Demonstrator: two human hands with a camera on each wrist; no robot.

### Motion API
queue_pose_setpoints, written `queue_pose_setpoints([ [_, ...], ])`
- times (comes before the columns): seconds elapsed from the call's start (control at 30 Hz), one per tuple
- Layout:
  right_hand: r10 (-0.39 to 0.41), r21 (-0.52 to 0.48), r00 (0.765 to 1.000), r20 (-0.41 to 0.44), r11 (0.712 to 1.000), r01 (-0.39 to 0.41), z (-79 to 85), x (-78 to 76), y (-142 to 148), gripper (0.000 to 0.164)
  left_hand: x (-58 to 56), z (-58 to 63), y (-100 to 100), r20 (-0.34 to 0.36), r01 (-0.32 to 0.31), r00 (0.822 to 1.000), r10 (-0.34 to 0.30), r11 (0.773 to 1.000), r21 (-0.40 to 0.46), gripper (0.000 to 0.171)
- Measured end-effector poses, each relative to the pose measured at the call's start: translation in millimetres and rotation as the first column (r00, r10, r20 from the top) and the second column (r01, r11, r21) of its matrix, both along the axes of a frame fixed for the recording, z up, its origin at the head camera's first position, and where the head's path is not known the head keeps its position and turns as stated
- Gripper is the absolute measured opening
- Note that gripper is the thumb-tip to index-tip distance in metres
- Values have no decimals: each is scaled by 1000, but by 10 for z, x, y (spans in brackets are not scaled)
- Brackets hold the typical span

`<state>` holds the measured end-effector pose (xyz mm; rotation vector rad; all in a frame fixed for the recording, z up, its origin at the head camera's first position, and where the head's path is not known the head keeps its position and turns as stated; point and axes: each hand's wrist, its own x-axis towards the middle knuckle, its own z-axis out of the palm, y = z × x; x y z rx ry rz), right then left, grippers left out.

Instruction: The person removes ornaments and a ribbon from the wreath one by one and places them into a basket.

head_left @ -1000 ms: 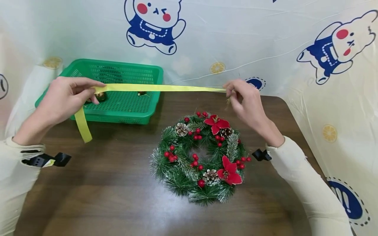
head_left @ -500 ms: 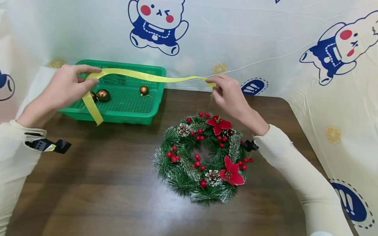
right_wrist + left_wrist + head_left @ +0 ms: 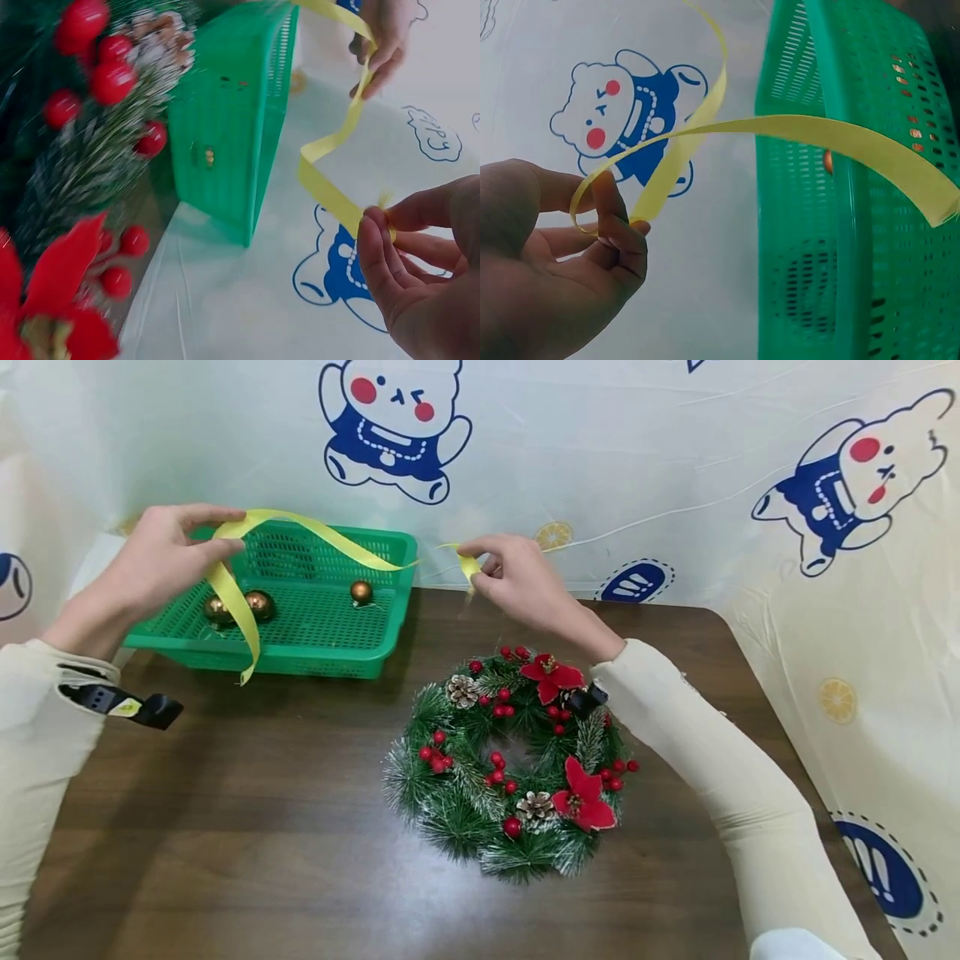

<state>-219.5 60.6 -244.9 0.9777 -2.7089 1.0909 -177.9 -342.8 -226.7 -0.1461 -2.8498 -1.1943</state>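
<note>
A yellow ribbon [image 3: 322,532] runs in the air between both hands and sags in a curve. My left hand [image 3: 168,547] pinches it above the green basket's left side, and a loose tail hangs down in front of the basket. In the left wrist view the ribbon [image 3: 802,127] loops over the fingers. Near the other end, my right hand [image 3: 517,577] pinches it between thumb and fingers, right of the basket. The right wrist view shows the frayed end of the ribbon [image 3: 334,187] sticking up past the right fingertips.
A green plastic basket [image 3: 322,658] with several bronze ball ornaments [image 3: 259,605] stands at the back left. A Christmas wreath [image 3: 457,827] with red berries, pinecones and red flowers lies mid-table, below the right forearm. A printed curtain [image 3: 600,443] hangs behind the brown table [image 3: 262,827].
My right hand has moved left toward the left hand, and the taut ribbon has gone slack. My left hand has risen slightly, baring the ornaments in the basket.
</note>
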Motion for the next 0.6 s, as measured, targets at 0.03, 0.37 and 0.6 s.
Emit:
queue_pose_setpoints([
  [0.03, 4, -2, 1000, 24, 1000, -4, 7, -20, -44, 37, -10, -7, -18, 14, -4, 1000, 3, 999, 42, 54],
  [0.37, 100, -54, 981, 166, 994, -93, -39, -160, -460, 36, -136, 55, -96, 87, -30, 996, -18, 857, 514, 62],
  [0.6, 130, -35, 975, 182, 991, -126, -73, -189, -753, 37, -202, 88, -21, 19, -37, 999, 35, 648, 760, 65],
])
